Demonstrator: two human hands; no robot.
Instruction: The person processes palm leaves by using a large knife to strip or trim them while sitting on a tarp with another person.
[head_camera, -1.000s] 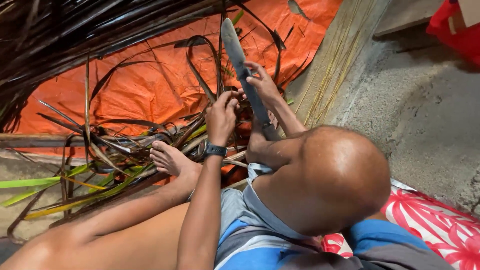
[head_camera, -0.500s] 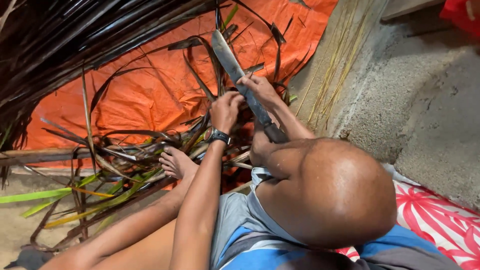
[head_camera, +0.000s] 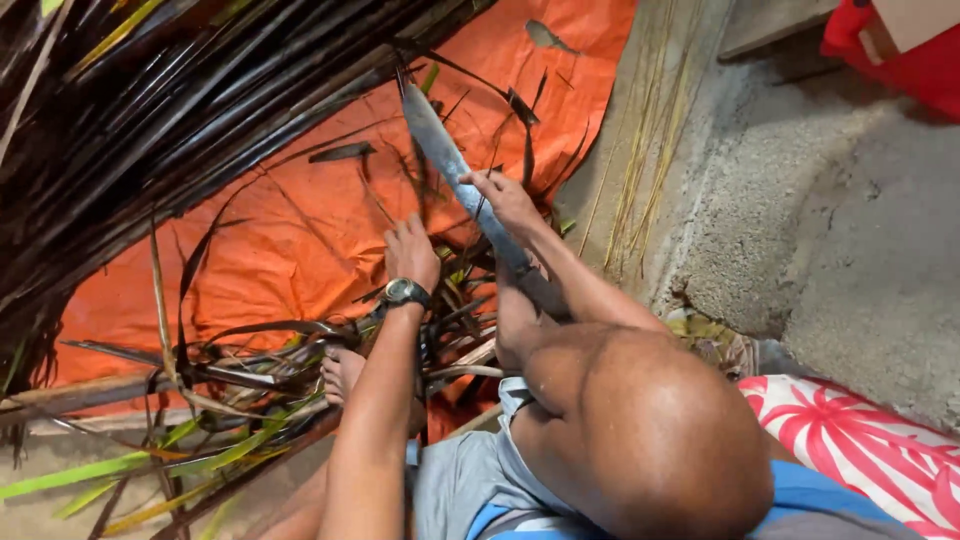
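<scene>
A long grey knife blade (head_camera: 437, 145) slants up over the orange tarp (head_camera: 300, 230), its lower end hidden behind my right forearm. My right hand (head_camera: 505, 200) presses on the blade's middle, fingers pinched there around a thin leaf strip. My left hand (head_camera: 410, 252), with a dark wristwatch (head_camera: 405, 292), is closed on dark leaf strips just left of the blade. My bent knee (head_camera: 640, 430) fills the lower middle. My bare foot (head_camera: 345, 372) rests on the heap of strips.
Dark dried palm fronds (head_camera: 150, 120) hang across the top left. Green and dark leaf strips (head_camera: 200, 450) litter the lower left. A rough concrete wall (head_camera: 830, 220) stands at right, pale sticks (head_camera: 645, 150) leaning on it. There is a red floral cushion (head_camera: 870, 450) and a red container (head_camera: 900, 50).
My left hand has drawn back from the blade toward me with the strips. The right hand stays on the blade. The view has shifted slightly.
</scene>
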